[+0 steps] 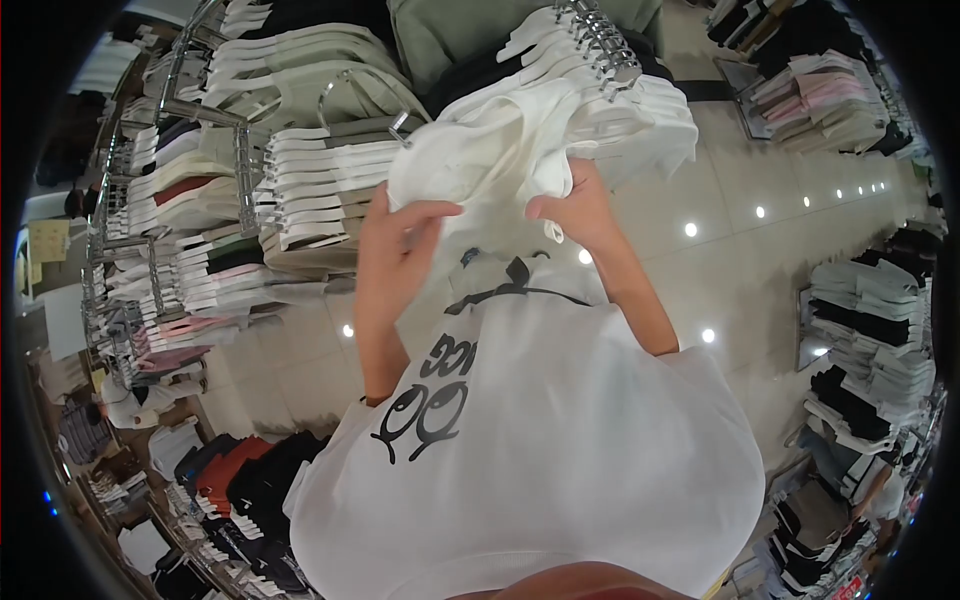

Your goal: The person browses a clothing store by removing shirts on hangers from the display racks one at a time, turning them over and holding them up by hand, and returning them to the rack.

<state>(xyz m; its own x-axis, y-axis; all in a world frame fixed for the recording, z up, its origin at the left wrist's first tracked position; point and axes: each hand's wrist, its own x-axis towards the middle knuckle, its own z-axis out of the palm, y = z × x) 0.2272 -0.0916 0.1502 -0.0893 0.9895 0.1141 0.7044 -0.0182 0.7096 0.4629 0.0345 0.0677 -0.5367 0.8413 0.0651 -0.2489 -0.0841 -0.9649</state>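
A white garment, which looks like a sleeveless top with straps, is spread between my two hands at the end of a clothes rack. My left hand grips its left edge, thumb in front and fingers partly behind the fabric. On the other side, my right hand pinches the right edge near a strap, its fingers mostly hidden by the cloth. More white tops on white hangers hang just beyond it. A metal hook shows at the garment's upper left.
Chrome racks with rows of hanging clothes stand on the left. Folded or hung clothes fill racks on the right. Shiny floor tiles lie between them. At lower left hang black and rust-red clothes.
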